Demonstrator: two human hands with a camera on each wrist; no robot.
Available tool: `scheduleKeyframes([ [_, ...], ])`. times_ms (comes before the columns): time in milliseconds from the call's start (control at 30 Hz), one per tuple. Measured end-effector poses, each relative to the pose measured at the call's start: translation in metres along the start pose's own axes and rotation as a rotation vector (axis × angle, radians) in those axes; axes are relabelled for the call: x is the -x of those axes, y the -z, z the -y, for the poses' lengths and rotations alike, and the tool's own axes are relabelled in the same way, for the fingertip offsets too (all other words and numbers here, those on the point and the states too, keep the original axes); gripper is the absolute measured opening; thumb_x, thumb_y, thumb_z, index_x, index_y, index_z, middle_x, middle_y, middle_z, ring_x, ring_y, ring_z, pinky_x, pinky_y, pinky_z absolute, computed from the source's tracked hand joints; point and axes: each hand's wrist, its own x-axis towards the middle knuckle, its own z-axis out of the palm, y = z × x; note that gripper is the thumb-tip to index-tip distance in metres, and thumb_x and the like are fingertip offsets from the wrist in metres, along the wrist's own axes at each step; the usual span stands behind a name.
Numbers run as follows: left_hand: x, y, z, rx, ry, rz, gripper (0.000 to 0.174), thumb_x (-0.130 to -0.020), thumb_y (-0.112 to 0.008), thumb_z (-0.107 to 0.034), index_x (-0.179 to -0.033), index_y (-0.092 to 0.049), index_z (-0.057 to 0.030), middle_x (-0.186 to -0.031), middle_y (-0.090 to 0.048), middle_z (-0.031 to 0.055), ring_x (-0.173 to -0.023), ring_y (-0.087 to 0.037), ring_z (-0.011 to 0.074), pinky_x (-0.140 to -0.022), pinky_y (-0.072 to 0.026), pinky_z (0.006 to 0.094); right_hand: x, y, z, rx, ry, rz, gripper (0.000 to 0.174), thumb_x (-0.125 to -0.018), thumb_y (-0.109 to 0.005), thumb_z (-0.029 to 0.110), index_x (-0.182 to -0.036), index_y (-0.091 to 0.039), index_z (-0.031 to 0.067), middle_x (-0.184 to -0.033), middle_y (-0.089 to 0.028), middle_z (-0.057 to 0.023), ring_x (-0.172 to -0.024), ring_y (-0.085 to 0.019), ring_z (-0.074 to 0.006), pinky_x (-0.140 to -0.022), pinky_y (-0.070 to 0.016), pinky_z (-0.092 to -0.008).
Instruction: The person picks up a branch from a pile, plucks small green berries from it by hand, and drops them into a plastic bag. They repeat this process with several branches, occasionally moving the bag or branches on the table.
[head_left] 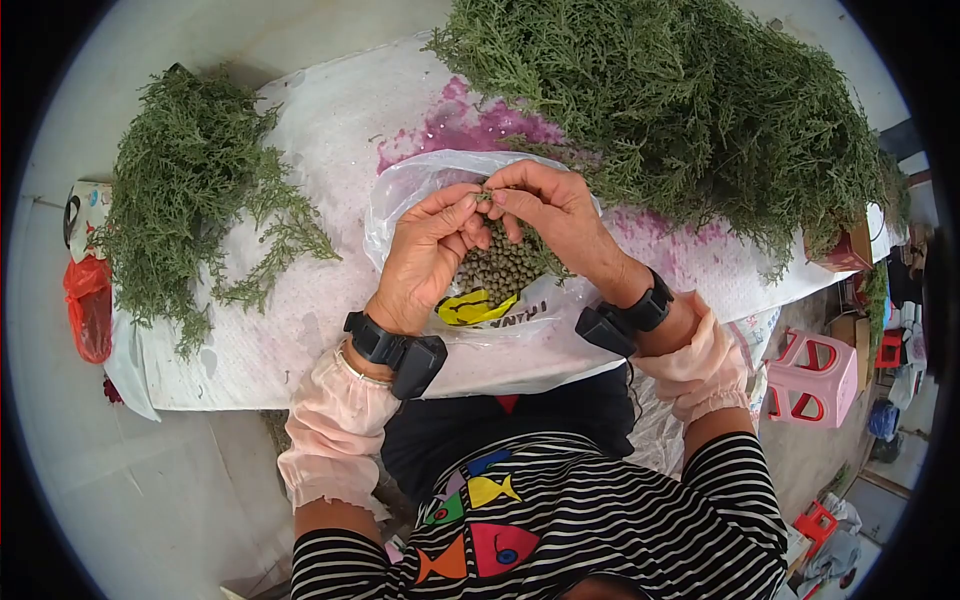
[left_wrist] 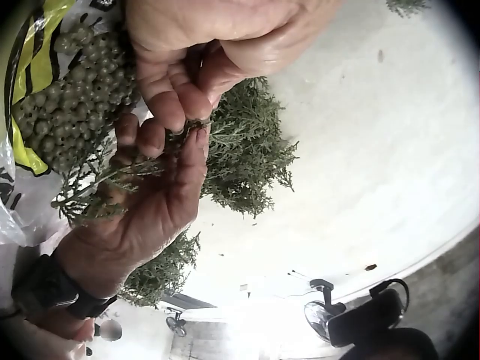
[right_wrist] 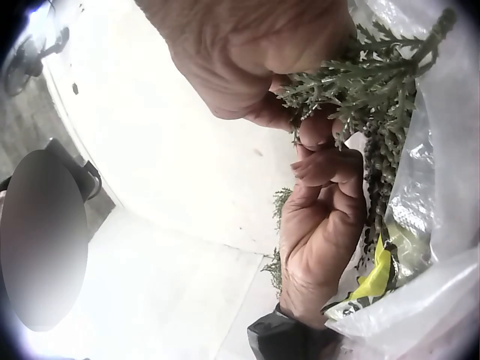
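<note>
Over an open clear plastic bag [head_left: 395,200], the fingertips of both hands meet. The right hand [head_left: 570,215] holds a green evergreen sprig [right_wrist: 375,82], whose stem end sticks out past the palm side. Thumb and forefinger of the left hand [head_left: 420,250] pinch the sprig's tip, close against the right fingertips. Small round greenish-brown berries [head_left: 497,268] are heaped in the bag beneath the hands. Yellow and black print [left_wrist: 30,150] shows on the bag's near side. What lies between the fingertips is mostly hidden.
A large heap of evergreen branches [head_left: 670,110] covers the table's right far side. Another pile [head_left: 180,180] lies left, with a loose branch [head_left: 285,235] beside it. The white cloth [head_left: 240,370] has purple stains. A pink stool [head_left: 815,378] stands right; a red bag [head_left: 88,310] hangs left.
</note>
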Motion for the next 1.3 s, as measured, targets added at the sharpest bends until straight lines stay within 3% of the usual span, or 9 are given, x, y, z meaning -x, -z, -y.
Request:
scheduleKeyframes([
  [167, 0.001, 0.002, 0.001, 0.003, 0.002, -0.025, 0.017, -0.087, -0.055, -0.005, -0.101, -0.059, 0.0036, -0.086, -0.061, 0.0091, -0.069, -0.054, 0.0163, -0.064, -0.0457, 0.0287, 0.001, -0.001, 0.002, 0.086, 0.019, 0.003, 0.013, -0.088, -0.056, 0.006, -0.098, -0.059, -0.0012, -0.082, -0.060, -0.0018, -0.060, -0.051, -0.0052, -0.055, -0.0432, -0.0193],
  [367, 0.001, 0.001, 0.001, 0.026, -0.023, -0.018, 0.016, -0.086, -0.056, -0.003, -0.099, -0.061, 0.0043, -0.082, -0.062, 0.0096, -0.066, -0.057, 0.0142, -0.062, -0.0499, 0.0300, 0.003, -0.003, 0.007, 0.133, 0.006, 0.009, 0.014, -0.086, -0.058, 0.006, -0.098, -0.059, -0.0003, -0.080, -0.060, 0.0000, -0.061, -0.052, -0.0043, -0.056, -0.0437, -0.0183],
  [500, 0.003, -0.003, 0.002, 0.007, -0.038, -0.044, 0.015, -0.086, -0.056, -0.003, -0.098, -0.061, 0.0037, -0.082, -0.062, 0.0093, -0.065, -0.057, 0.0142, -0.061, -0.0501, 0.0297, 0.004, -0.007, 0.008, 0.225, 0.082, -0.027, 0.013, -0.084, -0.060, 0.005, -0.096, -0.060, 0.0005, -0.079, -0.060, 0.0001, -0.063, -0.053, -0.0049, -0.057, -0.0443, -0.0192],
  [600, 0.004, -0.004, 0.004, -0.022, -0.042, -0.056, 0.015, -0.086, -0.056, -0.003, -0.099, -0.061, 0.0031, -0.082, -0.062, 0.0088, -0.066, -0.056, 0.0147, -0.062, -0.0495, 0.0296, 0.002, -0.004, 0.009, 0.626, 0.391, -0.075, 0.011, -0.082, -0.062, 0.004, -0.093, -0.061, 0.0010, -0.079, -0.061, -0.0008, -0.064, -0.055, -0.0059, -0.058, -0.0450, -0.0207],
  [767, 0.007, -0.007, 0.003, -0.067, -0.032, -0.069, 0.017, -0.087, -0.055, -0.005, -0.102, -0.060, 0.0024, -0.083, -0.061, 0.0079, -0.067, -0.055, 0.0147, -0.065, -0.0478, 0.0295, 0.003, -0.002, 0.012, 0.654, 0.364, -0.063, 0.008, -0.082, -0.061, 0.004, -0.089, -0.062, -0.0002, -0.079, -0.062, -0.0024, -0.064, -0.054, -0.0072, -0.057, -0.0443, -0.0215],
  [867, 0.006, -0.006, 0.002, -0.048, -0.021, -0.053, 0.017, -0.087, -0.054, -0.005, -0.102, -0.059, 0.0028, -0.085, -0.060, 0.0077, -0.067, -0.055, 0.0138, -0.065, -0.0473, 0.0291, 0.002, 0.001, 0.009, 0.021, -0.002, -0.035, 0.008, -0.084, -0.060, 0.006, -0.087, -0.062, -0.0013, -0.079, -0.062, -0.0032, -0.062, -0.053, -0.0076, -0.057, -0.0431, -0.0210],
  [1133, 0.004, -0.004, 0.000, 0.014, 0.017, 0.002, 0.017, -0.088, -0.054, -0.005, -0.102, -0.058, 0.0037, -0.089, -0.059, 0.0075, -0.068, -0.051, 0.0116, -0.064, -0.0454, 0.0277, -0.001, 0.004, 0.005, -0.080, -0.016, -0.024, 0.011, -0.087, -0.057, 0.009, -0.089, -0.061, -0.0015, -0.078, -0.062, -0.0034, -0.059, -0.051, -0.0073, -0.058, -0.0422, -0.0206],
  [1300, 0.004, -0.004, 0.002, 0.016, 0.017, 0.005, 0.016, -0.087, -0.054, -0.005, -0.101, -0.059, 0.0031, -0.088, -0.059, 0.0075, -0.068, -0.051, 0.0119, -0.064, -0.0448, 0.0278, -0.001, 0.003, 0.003, 0.014, 0.052, -0.031, 0.011, -0.088, -0.056, 0.008, -0.090, -0.060, -0.0015, -0.079, -0.061, -0.0028, -0.059, -0.051, -0.0069, -0.057, -0.0419, -0.0202],
])
